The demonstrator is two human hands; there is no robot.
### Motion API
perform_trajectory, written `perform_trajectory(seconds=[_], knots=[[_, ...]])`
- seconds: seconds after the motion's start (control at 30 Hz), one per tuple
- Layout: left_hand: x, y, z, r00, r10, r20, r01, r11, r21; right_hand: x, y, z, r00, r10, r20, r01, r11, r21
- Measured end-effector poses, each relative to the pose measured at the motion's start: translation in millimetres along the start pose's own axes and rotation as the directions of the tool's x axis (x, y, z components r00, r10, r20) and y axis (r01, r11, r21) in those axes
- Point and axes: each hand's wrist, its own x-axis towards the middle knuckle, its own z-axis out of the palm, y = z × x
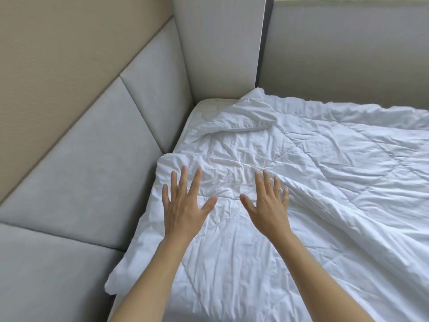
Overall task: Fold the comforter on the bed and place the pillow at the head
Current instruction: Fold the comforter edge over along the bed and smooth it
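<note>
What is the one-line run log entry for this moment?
left hand: open, flat on comforter | right hand: open, flat | pillow: not seen

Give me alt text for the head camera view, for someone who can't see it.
Two bare hands, left hand and right hand, lie flat with fingers spread on a wrinkled white comforter covering a bed. A far corner of the comforter is folded back, baring a bit of mattress, and grey padded wall panels border the bed on the left.

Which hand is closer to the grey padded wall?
Left. The left hand lies flat on the comforter near its edge beside the padded wall; the right hand lies further toward the bed's middle.
</note>
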Motion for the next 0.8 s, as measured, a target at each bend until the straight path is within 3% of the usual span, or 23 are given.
perform_trajectory(seconds=[0.13, 0.37, 0.57, 0.8], knots=[[-60.4, 21.2, -73.2, 0.998, 0.044, -0.051, -0.047, 0.998, -0.041, -77.2, -37.5, -58.0, 0.993, -0.027, -0.115, 0.036, 0.997, 0.073], [-184.2, 59.9, -171.0, 0.978, 0.162, -0.131, -0.175, 0.980, -0.095, -242.2, -66.4, -128.7, 0.967, -0.040, -0.251, 0.044, 0.999, 0.012], [-263.3, 114.5, -202.8, 0.962, 0.253, -0.099, -0.268, 0.947, -0.180, -366.4, -35.0, -163.1, 0.953, 0.083, -0.292, -0.090, 0.996, -0.013], [-344.2, 209.3, -187.0, 0.924, 0.381, 0.006, -0.360, 0.878, -0.314, -485.9, 42.4, -196.2, 0.893, 0.292, -0.343, -0.288, 0.955, 0.066]])
